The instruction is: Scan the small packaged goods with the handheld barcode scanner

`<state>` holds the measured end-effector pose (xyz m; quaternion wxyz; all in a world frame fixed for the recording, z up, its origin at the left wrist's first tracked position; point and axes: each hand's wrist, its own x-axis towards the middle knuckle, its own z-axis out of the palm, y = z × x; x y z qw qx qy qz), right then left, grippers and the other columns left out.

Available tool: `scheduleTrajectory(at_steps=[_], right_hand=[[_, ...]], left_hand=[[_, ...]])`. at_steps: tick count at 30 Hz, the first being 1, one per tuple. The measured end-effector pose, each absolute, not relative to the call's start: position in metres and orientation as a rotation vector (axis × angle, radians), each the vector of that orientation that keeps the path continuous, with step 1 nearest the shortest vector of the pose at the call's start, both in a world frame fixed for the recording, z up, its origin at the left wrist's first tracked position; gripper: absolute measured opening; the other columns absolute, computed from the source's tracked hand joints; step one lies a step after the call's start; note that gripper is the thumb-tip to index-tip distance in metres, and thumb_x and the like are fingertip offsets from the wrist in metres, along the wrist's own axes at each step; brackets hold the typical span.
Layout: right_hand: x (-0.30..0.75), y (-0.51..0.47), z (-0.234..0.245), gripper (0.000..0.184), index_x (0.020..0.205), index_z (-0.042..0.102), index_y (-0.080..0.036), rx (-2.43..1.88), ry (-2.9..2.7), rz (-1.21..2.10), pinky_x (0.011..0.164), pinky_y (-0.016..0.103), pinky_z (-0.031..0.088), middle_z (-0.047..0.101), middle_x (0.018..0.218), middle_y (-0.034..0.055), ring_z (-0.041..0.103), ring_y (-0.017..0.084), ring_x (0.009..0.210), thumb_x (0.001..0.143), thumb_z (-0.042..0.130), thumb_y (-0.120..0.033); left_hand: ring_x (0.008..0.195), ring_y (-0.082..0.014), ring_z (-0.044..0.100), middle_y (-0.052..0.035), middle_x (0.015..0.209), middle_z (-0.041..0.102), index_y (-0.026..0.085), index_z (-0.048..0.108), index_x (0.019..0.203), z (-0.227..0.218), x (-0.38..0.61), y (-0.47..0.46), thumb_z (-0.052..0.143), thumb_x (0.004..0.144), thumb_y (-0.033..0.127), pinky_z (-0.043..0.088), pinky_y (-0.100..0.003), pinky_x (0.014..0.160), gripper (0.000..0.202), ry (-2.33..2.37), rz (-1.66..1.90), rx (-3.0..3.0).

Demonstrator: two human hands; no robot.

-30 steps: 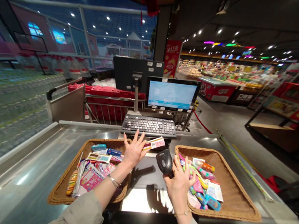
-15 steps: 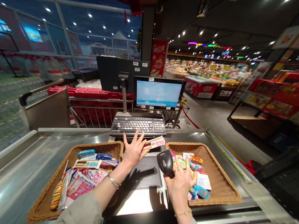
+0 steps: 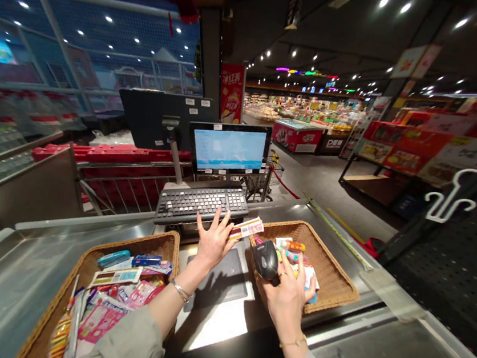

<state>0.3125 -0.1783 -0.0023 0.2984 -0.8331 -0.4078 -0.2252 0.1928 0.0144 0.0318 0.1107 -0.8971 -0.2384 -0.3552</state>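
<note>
My left hand point(image 3: 213, 243) is raised in front of the keyboard point(image 3: 202, 203), fingers spread upward, with a flat pink and white packet point(image 3: 247, 228) pinched between thumb and forefinger. My right hand point(image 3: 288, 294) grips a black handheld barcode scanner point(image 3: 265, 259), its head turned toward the packet. The right hand hovers over the near left corner of the right wicker basket point(image 3: 336, 282), which holds several small colourful packets. The left wicker basket point(image 3: 86, 261) is full of similar packets and sits under my left forearm.
A lit monitor point(image 3: 228, 150) stands behind the keyboard, with a second dark screen point(image 3: 151, 114) facing away. A flat scanner plate point(image 3: 221, 277) lies between the baskets on the steel counter point(image 3: 6, 290). Red shopping baskets point(image 3: 107, 155) and store shelves point(image 3: 422, 151) lie beyond.
The view has swung to the right, so everything on the counter has shifted left in frame. Both hands keep the same pose, with packet and scanner held as before.
</note>
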Motion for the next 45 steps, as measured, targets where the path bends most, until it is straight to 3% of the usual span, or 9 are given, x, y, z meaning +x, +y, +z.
scheduleTrajectory(at_steps=[8,29,39,45], right_hand=[[0.324,-0.192,-0.005,0.037,0.113,0.067,-0.024,-2.277,-0.972,-0.635,0.105,0.059,0.016,0.062,0.127,0.0089,0.031,0.034,0.137,0.086,0.05,-0.044],[0.346,-0.225,-0.008,0.045,0.123,0.06,-0.02,-2.315,-0.785,-0.653,0.107,0.058,0.01,0.064,0.126,0.008,0.029,0.031,0.139,0.081,0.049,-0.033],[0.356,-0.239,-0.011,0.04,0.114,0.066,-0.021,-2.344,-0.691,-0.684,0.108,0.058,0.008,0.064,0.125,0.0083,0.03,0.032,0.137,0.082,0.048,-0.037],[0.36,-0.245,-0.01,0.037,0.109,0.068,-0.021,-2.348,-0.655,-0.72,0.109,0.058,0.008,0.064,0.125,0.0077,0.031,0.033,0.137,0.08,0.049,-0.035]], left_hand=[[0.141,-0.0348,0.032,-0.0128,0.142,0.051,0.023,0.064,0.118,0.032,0.218,0.007,0.057,0.089,0.042,-0.01,-0.074,0.109,0.035,-0.602,-1.043,-2.674],[0.143,-0.0324,0.028,-0.0115,0.145,0.048,0.024,0.062,0.119,0.027,0.266,-0.009,0.054,0.09,0.04,-0.011,-0.072,0.11,0.035,-0.426,-0.994,-2.76],[0.145,-0.0313,0.025,-0.0102,0.144,0.048,0.026,0.062,0.122,0.024,0.287,-0.018,0.053,0.092,0.038,-0.008,-0.072,0.11,0.034,-0.318,-1.013,-2.804],[0.147,-0.0332,0.016,-0.0079,0.149,0.041,0.029,0.052,0.135,0.022,0.304,-0.024,0.049,0.093,0.034,-0.006,-0.073,0.11,0.042,-0.355,-0.986,-2.846]])
